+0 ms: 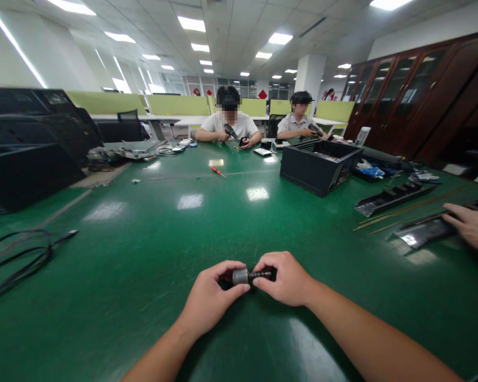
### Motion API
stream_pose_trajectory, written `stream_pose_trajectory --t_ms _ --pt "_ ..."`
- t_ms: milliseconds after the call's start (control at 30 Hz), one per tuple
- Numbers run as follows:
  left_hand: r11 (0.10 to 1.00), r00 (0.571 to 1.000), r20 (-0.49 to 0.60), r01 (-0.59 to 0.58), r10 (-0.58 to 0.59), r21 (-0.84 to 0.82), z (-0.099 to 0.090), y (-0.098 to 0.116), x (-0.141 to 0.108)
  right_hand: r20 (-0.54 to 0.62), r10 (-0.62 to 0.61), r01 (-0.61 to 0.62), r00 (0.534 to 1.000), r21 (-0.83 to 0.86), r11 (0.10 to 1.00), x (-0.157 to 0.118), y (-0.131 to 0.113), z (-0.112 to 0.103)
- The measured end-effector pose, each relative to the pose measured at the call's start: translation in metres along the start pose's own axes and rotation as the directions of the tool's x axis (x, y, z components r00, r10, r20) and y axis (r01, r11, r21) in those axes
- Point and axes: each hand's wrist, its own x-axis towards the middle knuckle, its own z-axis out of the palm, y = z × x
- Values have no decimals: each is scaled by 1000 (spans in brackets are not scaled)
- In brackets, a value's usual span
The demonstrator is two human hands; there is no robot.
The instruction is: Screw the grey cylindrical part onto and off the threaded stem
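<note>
My left hand (pixel 212 294) grips a grey metal cylinder (pixel 240 276) between thumb and fingers, low over the green table. From its right side sticks out a dark, stepped shaft (pixel 262 274), which looks like part of a small motor or rotor. Around this shaft curl the thumb and fingers of my right hand (pixel 286 279). The two hands face each other with the piece level between them. My fingers partly hide both of its ends.
A black metal case (pixel 321 165) stands ahead to the right, and an orange screwdriver (pixel 218 171) lies mid-table. Black cables (pixel 27 254) coil at left. Thin rods (pixel 398 209) lie near another person's hand (pixel 472 225). Two people sit across, holding power tools.
</note>
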Motion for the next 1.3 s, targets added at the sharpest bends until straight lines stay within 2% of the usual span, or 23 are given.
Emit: stream_pose_trajectory --t_ms 1300 --pt "1000 1000 -18 -23 23 -1 -2 -1 3 -7 17 -17 1000 -21 1000 0 -2 -5"
